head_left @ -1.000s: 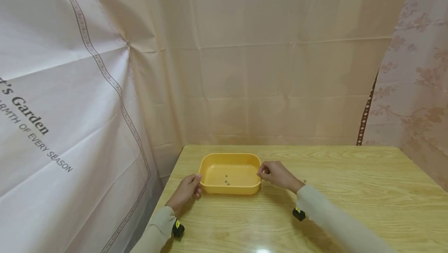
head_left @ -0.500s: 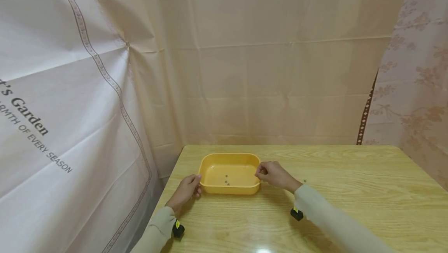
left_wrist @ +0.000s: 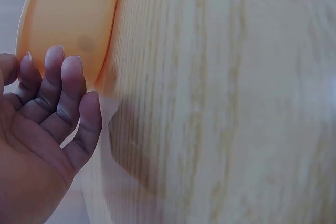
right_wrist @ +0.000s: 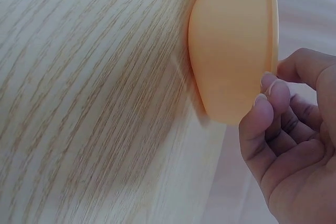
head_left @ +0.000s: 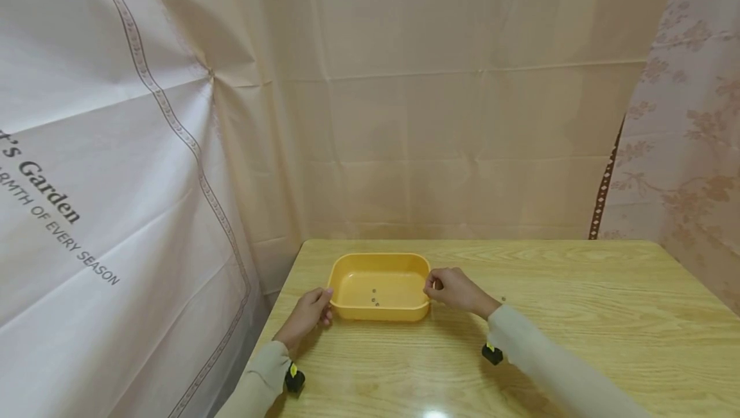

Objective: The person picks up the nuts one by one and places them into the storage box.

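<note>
A yellow rectangular tray with rounded corners [head_left: 378, 313] stands upright on the table in the head view. My left hand [head_left: 308, 316] pinches its left rim between thumb and forefinger; in the left wrist view the other fingers [left_wrist: 71, 85] lie loosely bent along the outer wall. At the opposite end, my right hand [head_left: 458, 289] holds the right rim with its fingertips, the rest of the fingers [right_wrist: 257, 121] curled outside the wall. On the tray floor lie 3 tiny dark pieces [head_left: 374, 300], too small to identify.
Another tiny dark piece [head_left: 503, 298] lies on the wood-grain table [head_left: 578, 315], right of the tray beside the right sleeve [head_left: 526, 334]. A beige cloth [head_left: 439, 148] hangs behind the table's far edge. A printed white cloth [head_left: 115, 212] hangs along the left.
My right hand shifts very slightly left at the tray's right rim, then back. The left hand, the tray and the small pieces stay put.
</note>
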Demonstrator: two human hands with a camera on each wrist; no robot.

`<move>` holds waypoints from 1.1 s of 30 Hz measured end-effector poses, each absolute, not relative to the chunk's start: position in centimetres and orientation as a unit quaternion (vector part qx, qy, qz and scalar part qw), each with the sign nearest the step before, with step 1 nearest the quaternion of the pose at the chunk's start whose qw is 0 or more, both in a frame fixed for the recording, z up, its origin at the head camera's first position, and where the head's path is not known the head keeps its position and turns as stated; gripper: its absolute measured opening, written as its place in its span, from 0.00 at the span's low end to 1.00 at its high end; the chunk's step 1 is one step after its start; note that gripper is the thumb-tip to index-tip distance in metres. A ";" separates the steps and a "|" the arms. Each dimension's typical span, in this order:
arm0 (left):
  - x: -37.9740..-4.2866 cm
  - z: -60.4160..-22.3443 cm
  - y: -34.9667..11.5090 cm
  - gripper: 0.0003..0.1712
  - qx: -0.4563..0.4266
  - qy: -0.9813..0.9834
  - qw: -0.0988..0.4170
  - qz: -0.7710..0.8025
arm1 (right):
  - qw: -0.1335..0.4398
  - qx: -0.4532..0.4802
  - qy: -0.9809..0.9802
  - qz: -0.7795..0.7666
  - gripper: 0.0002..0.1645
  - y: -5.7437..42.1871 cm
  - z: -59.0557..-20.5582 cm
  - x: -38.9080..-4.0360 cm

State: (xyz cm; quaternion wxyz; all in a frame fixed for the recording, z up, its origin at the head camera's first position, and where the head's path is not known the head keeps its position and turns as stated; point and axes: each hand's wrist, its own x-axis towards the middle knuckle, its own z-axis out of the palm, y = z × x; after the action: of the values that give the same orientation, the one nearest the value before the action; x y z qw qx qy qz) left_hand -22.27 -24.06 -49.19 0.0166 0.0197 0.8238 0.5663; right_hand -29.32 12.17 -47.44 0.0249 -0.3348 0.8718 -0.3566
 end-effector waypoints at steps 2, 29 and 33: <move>-22.7 -49.7 -24.4 0.25 0.024 0.820 0.021 0.571 | 0.028 -0.336 0.872 -0.356 0.06 12.2 -47.4 -29.3; -23.6 -50.7 -25.2 0.23 0.020 0.808 0.041 0.588 | 0.037 -0.329 0.871 -0.362 0.07 12.5 -47.6 -29.3; -23.6 -50.6 -25.2 0.23 0.023 0.810 0.035 0.585 | 0.027 -0.326 0.872 -0.364 0.08 12.6 -47.5 -29.2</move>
State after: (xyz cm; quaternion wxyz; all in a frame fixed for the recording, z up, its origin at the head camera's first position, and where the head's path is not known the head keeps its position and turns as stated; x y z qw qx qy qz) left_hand -23.63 -25.18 -50.57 0.0348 0.0226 0.8098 0.5852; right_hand -29.22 12.57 -47.48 0.0274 -0.3259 0.8720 -0.3641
